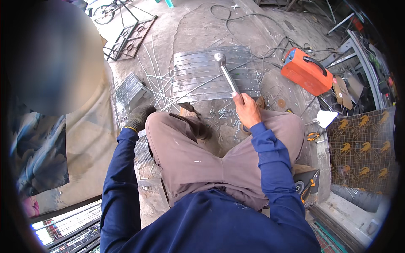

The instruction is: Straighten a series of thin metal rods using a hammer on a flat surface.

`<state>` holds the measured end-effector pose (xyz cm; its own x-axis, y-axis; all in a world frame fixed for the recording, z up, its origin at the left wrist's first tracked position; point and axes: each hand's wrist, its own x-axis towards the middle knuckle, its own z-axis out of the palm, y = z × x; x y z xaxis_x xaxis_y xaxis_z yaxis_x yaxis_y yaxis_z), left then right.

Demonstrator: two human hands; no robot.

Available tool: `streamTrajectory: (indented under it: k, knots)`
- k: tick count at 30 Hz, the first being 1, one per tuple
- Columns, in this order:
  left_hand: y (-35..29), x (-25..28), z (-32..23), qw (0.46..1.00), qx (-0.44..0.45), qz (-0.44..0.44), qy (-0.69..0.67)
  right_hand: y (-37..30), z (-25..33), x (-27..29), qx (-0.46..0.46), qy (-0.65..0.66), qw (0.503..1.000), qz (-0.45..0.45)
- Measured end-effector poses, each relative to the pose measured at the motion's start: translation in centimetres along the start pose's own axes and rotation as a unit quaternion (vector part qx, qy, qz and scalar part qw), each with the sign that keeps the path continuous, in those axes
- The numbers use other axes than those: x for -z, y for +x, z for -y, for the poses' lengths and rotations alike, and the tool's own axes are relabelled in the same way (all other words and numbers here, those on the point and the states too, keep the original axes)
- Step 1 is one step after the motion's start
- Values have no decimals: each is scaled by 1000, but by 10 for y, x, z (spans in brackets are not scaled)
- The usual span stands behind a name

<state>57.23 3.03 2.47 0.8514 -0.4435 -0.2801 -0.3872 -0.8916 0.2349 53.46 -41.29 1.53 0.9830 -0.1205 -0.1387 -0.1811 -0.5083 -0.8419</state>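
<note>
My bare right hand [247,110], above my right knee, is wrapped round the handle of a hammer [228,76] with a shiny rounded metal head. The head is over a sheet of metal [198,76] marked with parallel lines or strips, lying in front of me; I cannot tell whether they touch. A thin rod [196,89] lies slantwise across the sheet. Beside my left knee, my left hand [140,118] wears a dark knitted glove with a yellow cuff edge. Its fingers are mostly hidden, and nothing shows in it. Nearest to it is a stack of grey metal pieces [131,89].
Thin metal rods [157,80] and short offcuts [223,113] litter the floor. An orange machine [307,72] with a black handle stands at right, cables [270,54] behind it. Pliers [313,136] and an angle grinder [304,189] lie right. Someone beside me, at left, is blurred.
</note>
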Motion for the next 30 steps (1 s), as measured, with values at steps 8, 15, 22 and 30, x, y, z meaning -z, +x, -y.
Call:
streamTrajectory:
  k: [8,15,22,30]
  knots:
    - [-16,11,-1,999,36,-5,32,9,6,19,27,8,994,-105]
    - [-36,8,15,996,83,-12,10,16,-14,18,-66,107,988,-86]
    - [-22,11,17,1000,29,0,3,5,16,27,-83,255,960,-76]
    - [7,17,1,999,-35,1,21,-7,16,9,-14,238,971,-32]
